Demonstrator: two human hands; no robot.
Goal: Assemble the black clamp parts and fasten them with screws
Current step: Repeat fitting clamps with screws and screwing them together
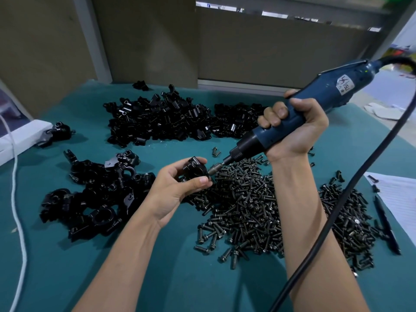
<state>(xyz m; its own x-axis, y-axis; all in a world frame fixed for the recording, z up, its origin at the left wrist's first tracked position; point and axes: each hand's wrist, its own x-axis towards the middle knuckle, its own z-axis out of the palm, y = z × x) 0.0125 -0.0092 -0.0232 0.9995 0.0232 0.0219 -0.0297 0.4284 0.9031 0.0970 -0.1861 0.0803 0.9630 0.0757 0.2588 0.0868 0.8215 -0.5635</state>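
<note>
- We judge the job to be mid-run: a heap of what look like finished clamps (94, 194) lies on the left of the bench (157, 266), with one more piece set apart near the left edge
- Much is left to do: a large pile of loose black parts (162, 118) sits at the back, and a wide spread of screws (247, 203) covers the right side
- The step in hand looks like driving a screw: the clamp (195, 170) is held just above the bench at the near-left edge of the screw pile, and the bit (213, 170) of the blue electric screwdriver (304, 109) meets its right side
- Our left hand (177, 188) holds the clamp, thumb and fingers (202, 181) curled round it
- Our right hand (292, 129) has its fingers wrapped tight round the screwdriver body, which slants up to the right with its black cable (337, 199) trailing down
- The clamp is small, glossy black and blocky with a rounded body; the hand hides most of it, so we cannot tell whether the screw is seated
</note>
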